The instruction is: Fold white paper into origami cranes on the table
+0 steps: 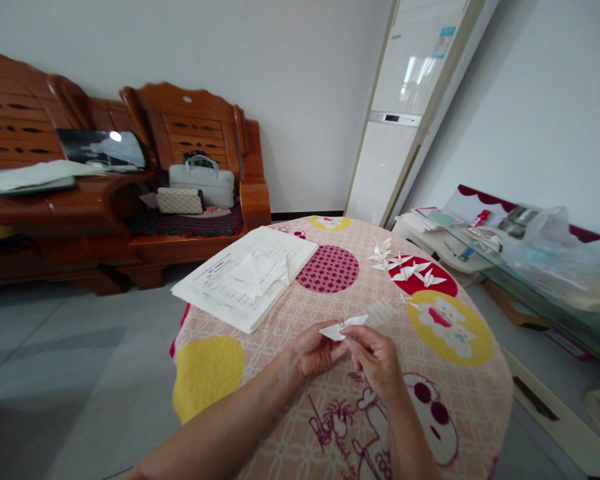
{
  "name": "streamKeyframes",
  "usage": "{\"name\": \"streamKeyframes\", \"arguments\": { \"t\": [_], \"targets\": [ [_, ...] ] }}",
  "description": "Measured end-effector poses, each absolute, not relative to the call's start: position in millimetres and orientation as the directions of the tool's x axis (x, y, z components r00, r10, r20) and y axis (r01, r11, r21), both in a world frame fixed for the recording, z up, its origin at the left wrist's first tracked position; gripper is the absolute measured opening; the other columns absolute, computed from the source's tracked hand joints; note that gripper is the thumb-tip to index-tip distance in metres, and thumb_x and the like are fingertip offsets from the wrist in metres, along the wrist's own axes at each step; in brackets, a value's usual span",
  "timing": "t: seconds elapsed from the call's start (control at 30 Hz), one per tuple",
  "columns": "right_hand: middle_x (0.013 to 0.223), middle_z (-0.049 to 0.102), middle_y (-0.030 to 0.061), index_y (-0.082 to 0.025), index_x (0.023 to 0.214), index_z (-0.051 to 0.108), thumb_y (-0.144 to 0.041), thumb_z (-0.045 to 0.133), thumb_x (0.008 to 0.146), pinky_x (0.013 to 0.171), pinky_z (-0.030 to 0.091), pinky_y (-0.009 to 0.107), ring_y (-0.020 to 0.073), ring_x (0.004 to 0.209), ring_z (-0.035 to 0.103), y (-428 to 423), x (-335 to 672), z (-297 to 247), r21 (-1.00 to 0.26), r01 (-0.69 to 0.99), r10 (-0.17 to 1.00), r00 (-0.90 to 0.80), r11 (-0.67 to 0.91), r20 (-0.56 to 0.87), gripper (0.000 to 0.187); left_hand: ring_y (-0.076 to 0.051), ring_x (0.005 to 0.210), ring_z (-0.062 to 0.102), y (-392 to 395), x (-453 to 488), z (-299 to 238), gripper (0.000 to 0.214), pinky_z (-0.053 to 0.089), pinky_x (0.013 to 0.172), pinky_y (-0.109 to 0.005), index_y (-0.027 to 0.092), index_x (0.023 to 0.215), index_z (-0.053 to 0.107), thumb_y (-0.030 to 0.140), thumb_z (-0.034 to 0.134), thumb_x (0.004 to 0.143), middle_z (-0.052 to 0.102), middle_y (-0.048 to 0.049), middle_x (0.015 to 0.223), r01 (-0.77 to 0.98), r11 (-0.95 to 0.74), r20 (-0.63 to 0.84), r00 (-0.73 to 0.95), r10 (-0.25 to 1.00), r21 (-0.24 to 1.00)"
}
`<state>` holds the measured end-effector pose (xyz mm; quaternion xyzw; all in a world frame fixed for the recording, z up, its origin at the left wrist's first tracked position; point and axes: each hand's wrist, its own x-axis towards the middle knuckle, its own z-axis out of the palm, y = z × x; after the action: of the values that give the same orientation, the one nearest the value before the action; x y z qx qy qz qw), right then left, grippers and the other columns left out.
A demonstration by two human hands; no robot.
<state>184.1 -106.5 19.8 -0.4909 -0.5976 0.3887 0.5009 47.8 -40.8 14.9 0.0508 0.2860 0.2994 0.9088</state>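
Between my two hands, over the near middle of the cloth-covered round table [280,413], is a small white folded paper crane [334,332] with its pointed ends spread to both sides. My left hand [316,350] pinches it from the left, its fingers curled beneath the paper. From the right, my right hand [377,360] grips it with thumb and fingertips. Several finished white paper cranes [407,272] lie in a cluster at the far right of the table. A folded paper triangle [247,273] rests on a stack of printed sheets [220,303] at the left.
A wooden bench [190,127] holding a grey handbag [205,183] and a quilted purse [180,201] stands behind at left. To the right, a glass-topped stand [540,280] carries a plastic bag [550,247] and papers. A tall white air conditioner [387,133] stands against the wall.
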Motion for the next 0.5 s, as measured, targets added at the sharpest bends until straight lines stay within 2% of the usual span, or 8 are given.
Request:
{"name": "streamKeyframes", "arguments": {
  "t": [0.17, 0.3, 0.4, 0.5],
  "targets": [
    [0.049, 0.047, -0.0069, -0.018, 0.092, 0.068, -0.028, 0.056, 0.088, 0.042, 0.033, 0.018, 0.0065, 0.04, 0.039, -106.4, 181.8, 21.2, -0.904, 0.322, 0.955, 0.0, 0.281, 0.297, 0.017, -0.012, 0.059, 0.065, -40.8, 48.7, 14.8, 0.016, 0.057, 0.061, -0.019, 0.006, 0.083, 0.062, 0.004, 0.047, 0.088, 0.066, -0.005, 0.067, -0.533, 0.807, -0.479, 0.654, 0.585, 0.256],
    [0.05, 0.049, -0.0058, -0.018, 0.089, 0.069, -0.028, 0.057, 0.087, 0.042, 0.033, 0.018, 0.0071, 0.041, 0.04, -106.0, 181.2, 19.8, -0.886, 0.357, 0.937, 0.069, 0.298, 0.343, 0.016, -0.013, 0.062, 0.067, -42.4, 47.9, 15.2, 0.014, 0.058, 0.063, -0.02, 0.006, 0.084, 0.061, 0.006, 0.048, 0.088, 0.067, -0.006, 0.069, -0.533, 0.81, -0.479, 0.659, 0.579, 0.245],
    [0.047, 0.047, -0.0062, -0.018, 0.087, 0.071, -0.029, 0.06, 0.085, 0.041, 0.032, 0.019, 0.0073, 0.039, 0.039, -104.8, 180.3, 17.8, -0.906, 0.31, 0.932, 0.125, 0.29, 0.341, 0.015, -0.013, 0.064, 0.068, -43.0, 47.4, 15.6, 0.013, 0.058, 0.063, -0.021, 0.006, 0.083, 0.061, 0.007, 0.049, 0.088, 0.068, -0.0072, 0.07, -0.521, 0.821, -0.48, 0.672, 0.564, 0.235],
    [0.045, 0.046, -0.0069, -0.018, 0.088, 0.07, -0.031, 0.064, 0.082, 0.038, 0.03, 0.018, 0.0068, 0.037, 0.038, -104.2, 180.1, 17.3, -0.952, 0.177, 0.949, 0.15, 0.249, 0.276, 0.016, -0.014, 0.063, 0.068, -41.4, 47.0, 14.7, 0.013, 0.058, 0.063, -0.021, 0.005, 0.083, 0.061, 0.007, 0.049, 0.088, 0.068, -0.0079, 0.07, -0.519, 0.823, -0.476, 0.678, 0.56, 0.23]
  ]
}}
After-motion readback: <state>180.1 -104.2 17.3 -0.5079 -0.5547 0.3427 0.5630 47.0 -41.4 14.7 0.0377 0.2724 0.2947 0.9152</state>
